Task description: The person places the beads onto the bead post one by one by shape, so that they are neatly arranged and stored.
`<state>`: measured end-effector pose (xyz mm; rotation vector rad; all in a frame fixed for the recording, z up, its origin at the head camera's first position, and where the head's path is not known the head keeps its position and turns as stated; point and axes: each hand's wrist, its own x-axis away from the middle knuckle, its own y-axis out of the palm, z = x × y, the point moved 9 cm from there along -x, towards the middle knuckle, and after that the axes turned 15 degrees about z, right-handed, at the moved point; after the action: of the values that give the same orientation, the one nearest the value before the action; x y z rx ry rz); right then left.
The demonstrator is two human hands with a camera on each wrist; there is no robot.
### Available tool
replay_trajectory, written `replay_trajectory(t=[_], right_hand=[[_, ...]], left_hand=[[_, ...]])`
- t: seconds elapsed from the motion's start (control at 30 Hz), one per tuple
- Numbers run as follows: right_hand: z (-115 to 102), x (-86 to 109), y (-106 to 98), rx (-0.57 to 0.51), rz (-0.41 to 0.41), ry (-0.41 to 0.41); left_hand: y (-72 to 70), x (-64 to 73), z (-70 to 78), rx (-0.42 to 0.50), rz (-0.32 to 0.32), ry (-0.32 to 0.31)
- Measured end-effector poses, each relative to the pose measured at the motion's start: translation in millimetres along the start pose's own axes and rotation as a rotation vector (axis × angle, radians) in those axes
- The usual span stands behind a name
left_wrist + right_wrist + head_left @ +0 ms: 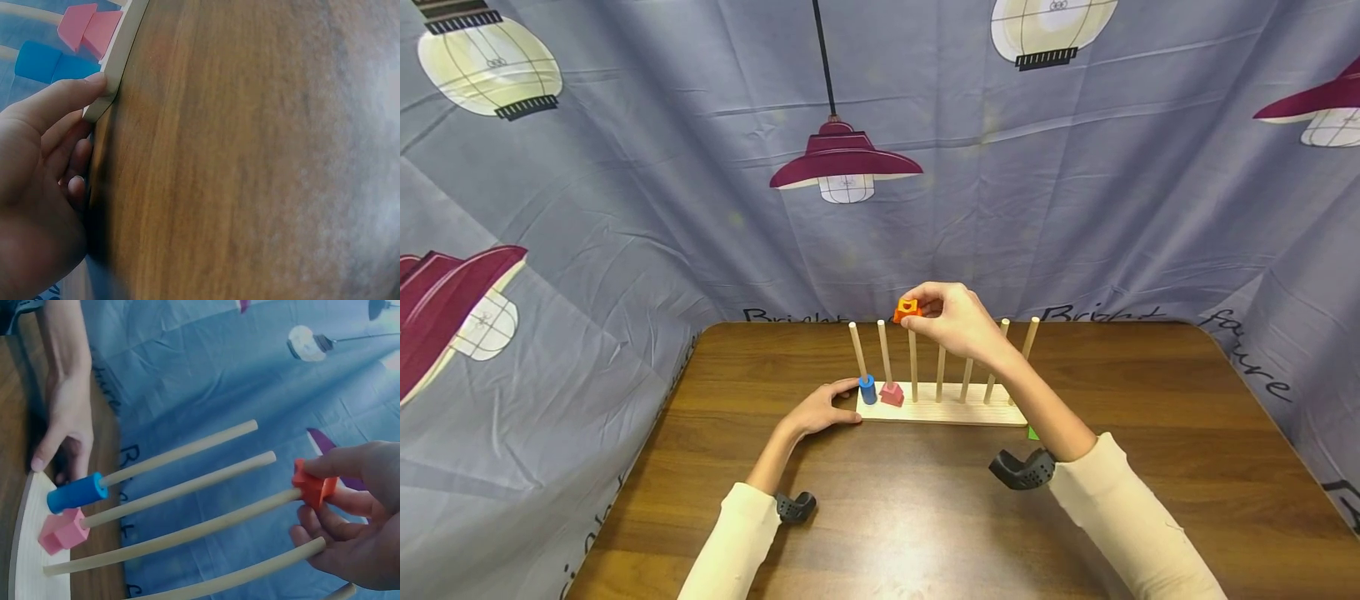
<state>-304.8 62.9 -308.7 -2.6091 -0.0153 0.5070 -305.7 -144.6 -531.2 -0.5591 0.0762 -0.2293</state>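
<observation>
A wooden pegboard (947, 412) with several upright pegs stands on the table. My right hand (958, 321) pinches an orange block (314, 485) with a hole through it, between thumb and fingers. The block is at the tip of the third peg (187, 534) from the left; how far the peg enters it is hidden. At the board's left end, my left hand (816, 410) grips the edge, thumb in front and fingers round the end. Blue cylindrical pieces (47, 62) sit at the foot of the first peg, and pink angular pieces (64, 531) at the second.
A bit of something green (1033, 433) shows by the board's right end, partly hidden by my right forearm. The brown wooden table (880, 517) reaches back to a grey-blue curtain (700, 167) printed with lamps. Black camera mounts (1022, 469) sit on both wrists.
</observation>
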Motion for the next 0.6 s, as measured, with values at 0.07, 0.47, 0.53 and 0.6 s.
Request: replay_trajectory(t=[0.07,0.47,0.53,0.6], right_hand=[[-0.2,-0.6,0.1,-0.017,-0.016,0.009],[3.0,-1.9,3.3,-0.146,-0.119,0.036],[2.7,-1.9,3.1,-0.123,-0.132,0.032],[2.3,-1.5,3.7,-0.074,-0.142,0.014]], left_hand=[[-0.3,0.1,1.0,-0.002,0.0,0.008],[0.2,0.7,0.7,0.011,-0.002,0.0],[0.7,1.1,1.3,0.012,-0.007,-0.003],[0.5,1.2,1.1,0.011,-0.007,-0.01]])
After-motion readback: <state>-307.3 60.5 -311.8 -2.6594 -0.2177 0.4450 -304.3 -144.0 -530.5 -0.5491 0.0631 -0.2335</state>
